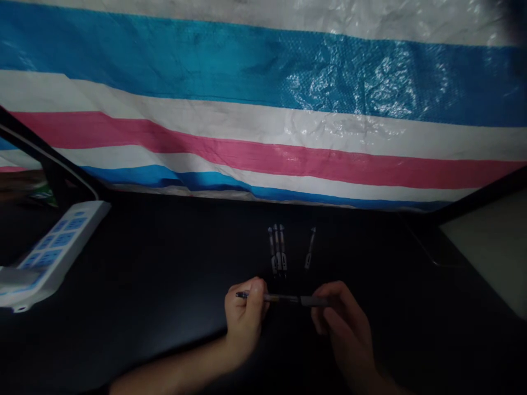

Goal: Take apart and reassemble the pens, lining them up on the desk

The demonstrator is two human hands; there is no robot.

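Both my hands hold one dark pen (284,299) level above the black table (156,274). My left hand (245,315) is closed round the pen's left end, where the tip sticks out past the fingers. My right hand (341,323) pinches the pen's right end. Just beyond the hands, three pens (278,249) lie side by side on the table, and a single pen (310,248) lies a little to their right.
A white and blue power strip (49,252) lies at the table's left edge. A striped blue, white and pink plastic sheet (263,109) hangs behind the table. A pale surface (489,247) shows past the table's right edge.
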